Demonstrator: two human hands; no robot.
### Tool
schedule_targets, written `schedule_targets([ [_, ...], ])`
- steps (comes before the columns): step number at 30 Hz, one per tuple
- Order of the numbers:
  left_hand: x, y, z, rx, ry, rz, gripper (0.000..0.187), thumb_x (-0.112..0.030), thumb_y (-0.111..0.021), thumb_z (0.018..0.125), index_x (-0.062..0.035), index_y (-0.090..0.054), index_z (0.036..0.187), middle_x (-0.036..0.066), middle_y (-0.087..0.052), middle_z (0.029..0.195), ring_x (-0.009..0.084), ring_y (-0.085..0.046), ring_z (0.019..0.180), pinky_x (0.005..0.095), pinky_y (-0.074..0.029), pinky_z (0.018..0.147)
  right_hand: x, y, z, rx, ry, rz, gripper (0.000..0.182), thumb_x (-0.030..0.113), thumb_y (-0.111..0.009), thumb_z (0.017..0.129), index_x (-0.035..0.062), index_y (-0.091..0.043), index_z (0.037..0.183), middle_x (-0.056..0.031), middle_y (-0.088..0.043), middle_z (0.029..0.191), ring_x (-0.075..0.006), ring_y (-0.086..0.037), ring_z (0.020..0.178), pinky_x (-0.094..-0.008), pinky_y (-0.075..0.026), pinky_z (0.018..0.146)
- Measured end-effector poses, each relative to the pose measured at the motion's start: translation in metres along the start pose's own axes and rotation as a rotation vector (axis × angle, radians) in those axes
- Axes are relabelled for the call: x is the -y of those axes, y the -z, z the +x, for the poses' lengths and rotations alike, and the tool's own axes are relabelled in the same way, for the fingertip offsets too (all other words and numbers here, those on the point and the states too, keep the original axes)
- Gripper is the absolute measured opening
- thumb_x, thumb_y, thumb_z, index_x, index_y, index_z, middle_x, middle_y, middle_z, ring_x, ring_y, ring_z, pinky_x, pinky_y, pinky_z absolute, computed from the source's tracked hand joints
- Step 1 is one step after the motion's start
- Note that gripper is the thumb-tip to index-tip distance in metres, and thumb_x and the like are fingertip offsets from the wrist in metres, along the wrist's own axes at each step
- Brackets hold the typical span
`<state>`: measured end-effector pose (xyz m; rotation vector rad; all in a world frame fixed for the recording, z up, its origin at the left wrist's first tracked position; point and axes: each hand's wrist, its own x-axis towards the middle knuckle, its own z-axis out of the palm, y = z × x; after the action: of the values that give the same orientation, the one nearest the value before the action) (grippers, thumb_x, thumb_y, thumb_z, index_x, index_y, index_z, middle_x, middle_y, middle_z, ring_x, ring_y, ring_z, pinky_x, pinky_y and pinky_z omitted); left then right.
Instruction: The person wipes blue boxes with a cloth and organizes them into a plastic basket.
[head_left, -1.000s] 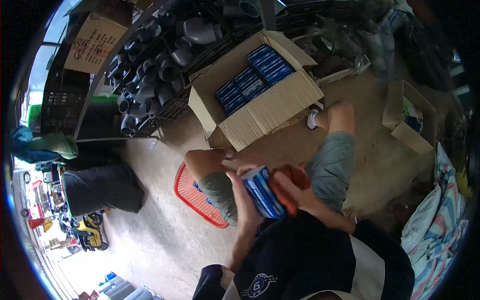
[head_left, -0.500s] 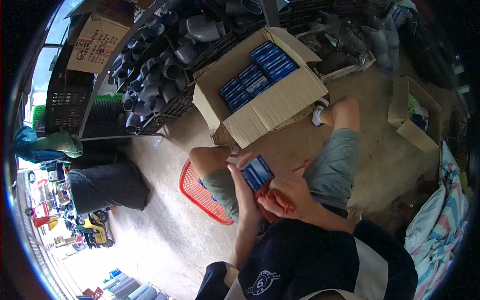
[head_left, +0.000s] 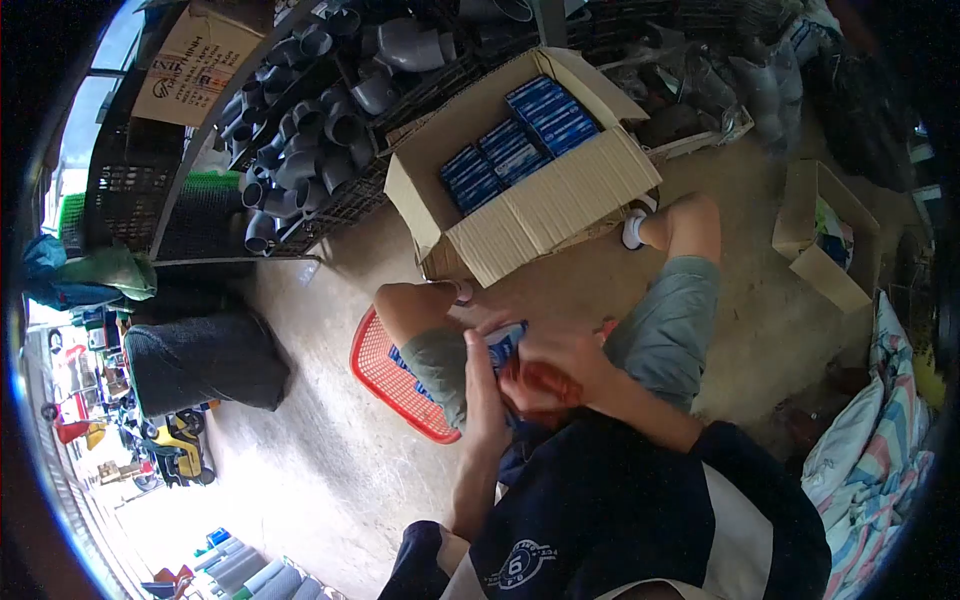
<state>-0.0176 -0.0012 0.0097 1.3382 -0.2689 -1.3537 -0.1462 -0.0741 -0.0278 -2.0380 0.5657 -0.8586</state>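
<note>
My left hand (head_left: 482,378) is closed around a small blue box (head_left: 506,342) with white printing, held between my knees. My right hand (head_left: 560,362), blurred by motion, grips a crumpled red-orange cloth (head_left: 540,388) against the box's near side. Part of the box is hidden behind my fingers and the cloth. Beyond my hands stands an open cardboard carton (head_left: 555,215) with stacks of similar blue boxes (head_left: 512,152) inside. Beside my bent left leg, a red plastic basket (head_left: 366,392) holds more blue boxes, partly covered by the leg.
Black crates of grey pipe fittings (head_left: 330,130) fill the rack at upper left. A smaller open carton (head_left: 800,215) sits on the floor to the right, near a striped sack (head_left: 880,430). A dark mesh roll (head_left: 205,365) lies to the left.
The blue box has tilted, so less of its printed face shows. My right hand with the cloth has shifted slightly up and left across it. The view has moved a little.
</note>
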Motion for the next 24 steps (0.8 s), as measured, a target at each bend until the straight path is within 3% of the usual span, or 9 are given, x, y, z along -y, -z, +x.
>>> schedule_targets([
  [2,0.009,0.002,-0.002,-0.027,0.161,-0.082,0.063,-0.051,-0.026,0.107,-0.0007,-0.047,0.138,0.013,-0.055,0.132,0.0176,-0.054,0.118,0.0332,-0.042,0.103,0.005,0.009,0.022,-0.135,-0.115,0.054,0.026,0.033,-0.073,0.082,0.0101,-0.059,0.081,-0.0104,-0.060,0.075,-0.0319,-0.063,0.072,-0.0403,-0.050,0.065],
  [6,0.007,0.006,0.001,-0.067,0.085,-0.091,0.063,-0.055,-0.029,0.106,-0.0022,-0.051,0.132,0.012,-0.059,0.125,0.0178,-0.056,0.114,0.0336,-0.045,0.100,0.022,-0.001,0.027,-0.285,-0.099,0.147,0.026,0.022,-0.078,0.075,0.0050,-0.057,0.074,-0.0113,-0.054,0.068,-0.0288,-0.056,0.059,-0.0357,-0.043,0.055],
  [9,-0.006,0.005,0.014,-0.181,-0.001,-0.231,0.061,-0.058,-0.036,0.102,-0.0055,-0.056,0.125,0.012,-0.061,0.121,0.0217,-0.059,0.111,0.0353,-0.050,0.094,0.028,-0.012,0.010,-0.127,-0.153,0.161,0.028,0.021,-0.079,0.074,0.0042,-0.058,0.075,-0.0111,-0.056,0.070,-0.0286,-0.056,0.061,-0.0368,-0.044,0.057],
  [12,0.011,0.024,0.035,-0.320,-0.006,-0.366,0.065,-0.064,-0.038,0.099,-0.0082,-0.056,0.126,0.013,-0.061,0.122,0.0280,-0.059,0.113,0.0420,-0.049,0.099,0.022,-0.017,0.007,-0.155,-0.246,0.156,0.027,0.022,-0.079,0.074,0.0054,-0.058,0.075,-0.0110,-0.057,0.072,-0.0283,-0.058,0.064,-0.0367,-0.045,0.059],
  [14,0.022,0.024,0.047,-0.443,0.083,-0.506,0.068,-0.067,-0.037,0.097,-0.0097,-0.055,0.129,0.014,-0.061,0.123,0.0300,-0.059,0.113,0.0446,-0.048,0.101,0.016,-0.028,0.008,-0.275,-0.146,0.002,0.027,0.028,-0.079,0.077,0.0084,-0.060,0.078,-0.0106,-0.058,0.074,-0.0298,-0.059,0.067,-0.0384,-0.047,0.061],
  [18,0.014,0.010,0.036,-0.153,0.132,-0.550,0.073,-0.071,-0.038,0.095,-0.0122,-0.048,0.136,0.012,-0.057,0.131,0.0303,-0.056,0.119,0.0453,-0.046,0.105,0.001,-0.027,0.004,-0.399,-0.038,-0.258,0.028,0.030,-0.079,0.076,0.0098,-0.059,0.079,-0.0105,-0.058,0.078,-0.0316,-0.060,0.072,-0.0412,-0.048,0.063],
  [20,0.016,-0.001,0.028,-0.162,0.089,-0.546,0.068,-0.070,-0.042,0.094,-0.0143,-0.049,0.134,0.008,-0.059,0.127,0.0266,-0.057,0.116,0.0428,-0.046,0.103,-0.018,-0.017,0.007,-0.478,-0.009,-0.229,0.029,0.030,-0.080,0.075,0.0096,-0.059,0.079,-0.0106,-0.058,0.077,-0.0324,-0.060,0.071,-0.0409,-0.047,0.062],
  [22,0.022,0.000,0.022,-0.165,0.126,-0.629,0.064,-0.070,-0.044,0.094,-0.0168,-0.053,0.129,0.002,-0.061,0.119,0.0210,-0.058,0.113,0.0388,-0.046,0.101,-0.047,-0.028,-0.004,-0.360,-0.135,-0.220,0.030,0.030,-0.081,0.073,0.0099,-0.059,0.079,-0.0102,-0.057,0.076,-0.0322,-0.060,0.070,-0.0409,-0.047,0.061],
  [24,0.023,0.001,0.022,-0.198,0.152,-0.676,0.067,-0.071,-0.045,0.093,-0.0137,-0.055,0.125,0.004,-0.063,0.115,0.0216,-0.061,0.107,0.0370,-0.049,0.096,-0.074,-0.055,-0.023,-0.206,-0.270,-0.263,0.030,0.030,-0.082,0.072,0.0107,-0.060,0.079,-0.0092,-0.057,0.075,-0.0309,-0.059,0.068,-0.0410,-0.046,0.059],
])
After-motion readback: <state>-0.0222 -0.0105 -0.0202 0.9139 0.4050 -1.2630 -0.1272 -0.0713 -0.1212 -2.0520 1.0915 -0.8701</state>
